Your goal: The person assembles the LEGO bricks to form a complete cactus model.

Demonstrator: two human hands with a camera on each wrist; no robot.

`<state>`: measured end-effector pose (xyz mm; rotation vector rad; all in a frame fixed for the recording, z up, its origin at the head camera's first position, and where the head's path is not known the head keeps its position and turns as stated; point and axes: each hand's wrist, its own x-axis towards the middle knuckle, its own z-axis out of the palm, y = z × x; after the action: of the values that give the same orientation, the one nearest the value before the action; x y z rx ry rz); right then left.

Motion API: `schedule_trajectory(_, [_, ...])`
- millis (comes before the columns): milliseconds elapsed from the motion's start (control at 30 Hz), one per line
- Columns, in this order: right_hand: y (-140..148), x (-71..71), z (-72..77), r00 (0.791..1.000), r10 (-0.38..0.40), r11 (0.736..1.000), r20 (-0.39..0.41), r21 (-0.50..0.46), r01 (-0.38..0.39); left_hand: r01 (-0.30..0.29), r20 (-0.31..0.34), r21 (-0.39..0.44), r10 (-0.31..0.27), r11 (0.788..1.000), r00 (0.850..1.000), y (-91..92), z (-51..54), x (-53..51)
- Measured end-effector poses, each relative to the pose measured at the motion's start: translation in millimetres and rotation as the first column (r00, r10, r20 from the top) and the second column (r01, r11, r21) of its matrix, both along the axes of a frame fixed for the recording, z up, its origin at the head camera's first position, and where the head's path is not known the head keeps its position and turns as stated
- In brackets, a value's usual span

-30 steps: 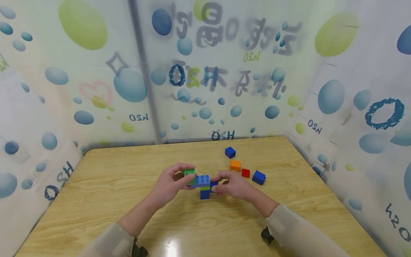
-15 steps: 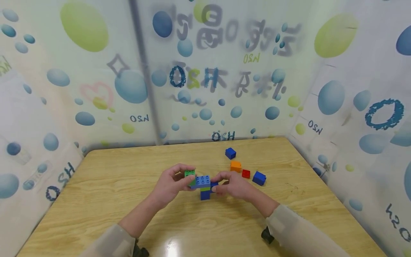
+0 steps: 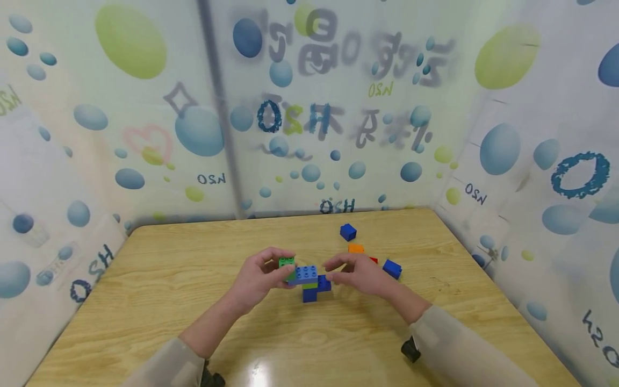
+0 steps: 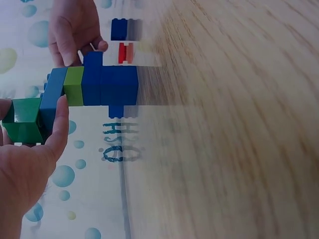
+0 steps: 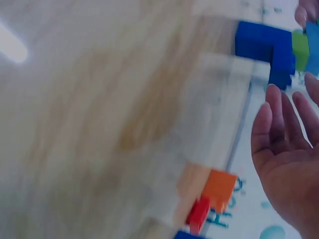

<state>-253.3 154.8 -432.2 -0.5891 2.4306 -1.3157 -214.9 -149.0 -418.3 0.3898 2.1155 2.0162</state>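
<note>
A small structure of toy building bricks stands on the table in the head view. On top is a lighter blue brick (image 3: 306, 274) with a green brick (image 3: 286, 262) on its left end. Below it come a lime brick (image 3: 310, 286) and dark blue bricks (image 3: 309, 295), one of them (image 3: 325, 283) jutting to the right. My left hand (image 3: 258, 275) grips the green brick, a finger lying along the lighter blue one. Just right of the structure hovers my right hand (image 3: 360, 274), its fingers extended and holding nothing. In the right wrist view, a small gap separates its fingertips from the dark blue bricks.
Loose bricks lie beyond and right of my right hand: a blue one (image 3: 348, 232) at the back, an orange one (image 3: 356, 249), a red one (image 5: 199, 215) and another blue one (image 3: 392, 269). A patterned curtain (image 3: 309, 161) rises behind the wooden table (image 3: 184, 258).
My right hand has let go of the jutting dark blue brick and moved slightly right, now partly covering the orange and red bricks. My left hand keeps its grip.
</note>
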Motion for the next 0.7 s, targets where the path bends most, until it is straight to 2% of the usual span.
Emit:
schedule_trajectory(133, [19.7, -6.6, 8.7, 0.995, -0.057, 0.998, -0.081, 0.023, 0.059, 0.005, 0.0, 0.008, -0.005, 1.0, 1.0, -0.2, 0.4, -0.4])
schedule_trajectory(267, [40.1, -16.1, 14.4, 0.984, -0.136, 0.988, -0.116, 0.057, 0.144, 0.01, -0.002, 0.017, -0.01, 1.0, 1.0, -1.0, -0.9, -1.7])
schedule_trajectory(367, [55.8, -23.5, 14.8, 0.972, -0.187, 0.973, -0.14, 0.11, 0.203, 0.015, -0.012, 0.017, -0.015, 1.0, 1.0, -1.8, -2.1, -2.9])
schedule_trajectory(467, [69.4, -30.2, 13.1, 0.963, -0.205, 0.956, -0.175, 0.173, 0.235, 0.018, -0.013, 0.02, -0.017, 1.0, 1.0, -1.7, -2.5, -3.4])
schedule_trajectory(567, [78.5, -35.7, 9.6, 0.96, -0.215, 0.943, -0.18, 0.216, 0.251, 0.017, -0.009, 0.024, -0.017, 1.0, 1.0, -1.7, -2.3, -3.4])
schedule_trajectory(700, [84.3, -40.1, 3.2, 0.966, -0.219, 0.936, -0.139, 0.249, 0.249, 0.02, -0.008, 0.024, -0.02, 1.0, 1.0, -2.2, -1.8, -3.4])
